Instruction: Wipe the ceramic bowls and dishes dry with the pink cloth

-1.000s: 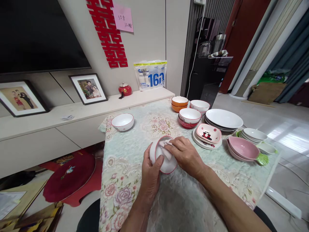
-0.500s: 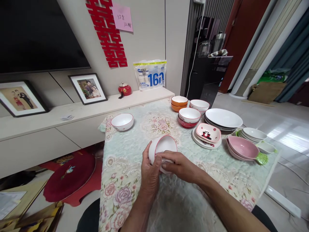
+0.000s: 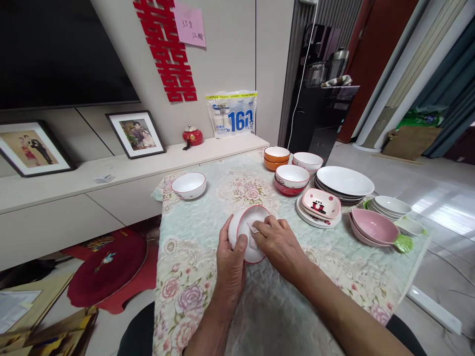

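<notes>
A white bowl with a red rim (image 3: 245, 223) is tilted on its side above the near part of the table, its opening turned to the right. My left hand (image 3: 230, 254) grips it, thumb over the rim and fingers around the outside. My right hand (image 3: 276, 242) is at the bowl's mouth, its bent fingers pinching a small white tissue or cloth (image 3: 254, 228) against the inside wall. Another white bowl with a red rim (image 3: 189, 186) stands upright at the table's left back edge.
On the right stand stacked orange bowls (image 3: 276, 154), white and red bowls (image 3: 292, 177), large white plates (image 3: 345, 180), a square cat dish (image 3: 321, 202) and pink leaf-handled bowls (image 3: 374, 226). A low cabinet (image 3: 174, 163) with framed photos (image 3: 136, 134) runs behind the floral-clothed table (image 3: 185, 296).
My right hand has moved from the bowl's near rim up and into its mouth, with the white tissue or cloth. My left hand keeps its hold on the bowl.
</notes>
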Tool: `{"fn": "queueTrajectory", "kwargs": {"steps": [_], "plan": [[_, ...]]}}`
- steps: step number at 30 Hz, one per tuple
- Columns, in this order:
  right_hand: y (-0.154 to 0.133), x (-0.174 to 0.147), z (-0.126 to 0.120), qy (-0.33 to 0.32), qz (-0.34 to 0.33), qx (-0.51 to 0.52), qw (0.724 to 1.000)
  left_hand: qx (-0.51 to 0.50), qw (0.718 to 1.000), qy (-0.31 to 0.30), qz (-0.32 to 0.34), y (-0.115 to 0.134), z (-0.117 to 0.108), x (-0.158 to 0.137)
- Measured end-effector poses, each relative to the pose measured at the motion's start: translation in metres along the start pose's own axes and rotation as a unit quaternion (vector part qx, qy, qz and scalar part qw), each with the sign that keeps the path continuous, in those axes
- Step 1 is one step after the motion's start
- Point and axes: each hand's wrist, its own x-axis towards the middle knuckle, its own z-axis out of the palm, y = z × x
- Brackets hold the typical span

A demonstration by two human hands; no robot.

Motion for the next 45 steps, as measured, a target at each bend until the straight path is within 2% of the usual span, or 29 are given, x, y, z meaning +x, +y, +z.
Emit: {"fn": "queueTrajectory", "kwargs": {"steps": [2, 4, 7, 10, 12, 16, 19, 23, 27, 30, 32, 35, 40, 42, 45], "plan": [[-0.005, 0.0, 0.004, 0.005, 0.01, -0.004, 1.0, 0.006, 1.0, -0.002, 0.008, 0.0, -0.001, 0.0], [-0.011, -0.001, 0.006, -0.017, 0.018, 0.035, 0.999, 0.027, 1.0, 0.006, 0.009, 0.002, -0.002, -0.001], [-0.016, -0.001, -0.003, -0.059, 0.013, 0.167, 0.984, 0.02, 1.0, 0.011, -0.007, 0.004, -0.003, -0.002], [-0.016, 0.0, -0.018, -0.068, -0.024, 0.281, 0.957, -0.029, 1.0, -0.006, -0.005, 0.005, -0.001, -0.003], [-0.015, -0.002, -0.024, -0.073, -0.046, 0.257, 0.962, -0.043, 0.999, -0.003, -0.004, 0.006, 0.0, -0.003], [-0.012, -0.006, -0.019, -0.072, -0.04, 0.056, 0.995, -0.047, 0.998, 0.013, -0.026, 0.007, 0.002, -0.002], [-0.01, -0.006, -0.01, -0.052, -0.055, -0.008, 0.997, -0.053, 0.998, 0.011, -0.032, 0.008, 0.002, -0.002], [-0.012, -0.003, -0.003, -0.058, -0.068, 0.027, 0.996, -0.064, 0.997, 0.002, -0.035, 0.008, 0.001, -0.002], [-0.014, -0.002, 0.004, -0.009, -0.017, 0.089, 0.996, -0.093, 0.995, -0.012, -0.045, 0.003, 0.002, -0.002], [-0.015, -0.001, 0.011, 0.043, 0.028, 0.158, 0.986, -0.106, 0.992, -0.013, -0.07, 0.001, 0.005, -0.003], [-0.015, -0.001, 0.013, 0.054, 0.044, 0.19, 0.979, -0.11, 0.99, -0.021, -0.089, 0.001, 0.006, -0.004], [-0.013, 0.0, 0.005, 0.008, 0.024, 0.232, 0.972, -0.107, 0.989, -0.027, -0.097, 0.003, 0.006, -0.006], [0.001, 0.0, -0.018, -0.074, -0.06, 0.331, 0.939, -0.106, 0.991, -0.042, -0.064, 0.006, 0.003, -0.005], [0.009, 0.0, -0.021, -0.093, -0.075, 0.325, 0.938, -0.097, 0.992, -0.045, -0.065, 0.005, 0.001, -0.004], [0.019, -0.002, -0.019, -0.123, -0.074, 0.267, 0.953, -0.052, 0.995, -0.036, -0.071, 0.001, -0.001, -0.004]]}}
